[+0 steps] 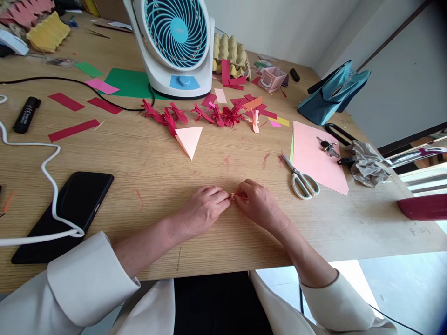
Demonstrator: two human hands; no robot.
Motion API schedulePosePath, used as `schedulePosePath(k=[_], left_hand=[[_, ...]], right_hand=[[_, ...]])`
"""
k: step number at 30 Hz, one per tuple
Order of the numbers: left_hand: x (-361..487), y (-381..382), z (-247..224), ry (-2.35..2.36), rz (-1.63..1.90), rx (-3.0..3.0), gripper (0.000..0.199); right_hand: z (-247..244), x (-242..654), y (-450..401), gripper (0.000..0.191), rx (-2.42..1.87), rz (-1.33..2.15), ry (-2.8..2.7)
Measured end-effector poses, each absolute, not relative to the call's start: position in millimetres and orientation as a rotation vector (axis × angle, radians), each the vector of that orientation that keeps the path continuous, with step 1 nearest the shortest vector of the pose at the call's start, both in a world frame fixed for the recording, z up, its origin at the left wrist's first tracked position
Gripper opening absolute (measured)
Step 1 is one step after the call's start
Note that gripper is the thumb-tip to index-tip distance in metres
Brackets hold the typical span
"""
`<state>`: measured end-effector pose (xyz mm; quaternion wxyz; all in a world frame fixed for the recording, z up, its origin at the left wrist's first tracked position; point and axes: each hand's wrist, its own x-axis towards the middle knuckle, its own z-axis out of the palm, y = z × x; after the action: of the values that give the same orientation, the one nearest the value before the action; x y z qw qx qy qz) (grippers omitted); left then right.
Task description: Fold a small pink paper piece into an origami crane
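My left hand (206, 209) and my right hand (260, 204) meet near the middle of the table, fingertips pinched together. Between them shows a small bit of peach-orange paper (232, 196), mostly hidden by the fingers. Beyond my hands stands a folded pale pink paper triangle (190, 139). Behind it lies a row of crumpled, cut red paper pieces (169, 122), with a pale peach one (255, 122) at its right end. White-handled scissors (303, 181) rest to the right of my right hand, blades pointing away.
A white and blue fan (179, 79) stands at the back. Pink paper sheets (316, 158) with keys (328, 148) lie at right, near a blue bag (331, 95). On the left are a black tablet (91, 190), a white cable (49, 160), a marker (26, 115) and red strips (74, 130).
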<state>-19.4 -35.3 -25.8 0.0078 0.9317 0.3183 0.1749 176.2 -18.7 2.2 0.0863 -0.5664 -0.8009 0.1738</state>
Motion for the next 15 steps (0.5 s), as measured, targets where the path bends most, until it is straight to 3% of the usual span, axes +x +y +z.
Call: schedulePosePath(k=[6,15], left_hand=[[-19.5,-35.1,-24.9,0.990,0.524,2.914,0.023],[-18.7,-36.4,-26.4,1.009,0.537,2.914,0.024]], right_hand=[[7.0,168.7,-18.7,0.012,-1.782,0.444,-2.429],[-11.1,180.4,-36.5,0.012,-1.525,0.386,-2.332]])
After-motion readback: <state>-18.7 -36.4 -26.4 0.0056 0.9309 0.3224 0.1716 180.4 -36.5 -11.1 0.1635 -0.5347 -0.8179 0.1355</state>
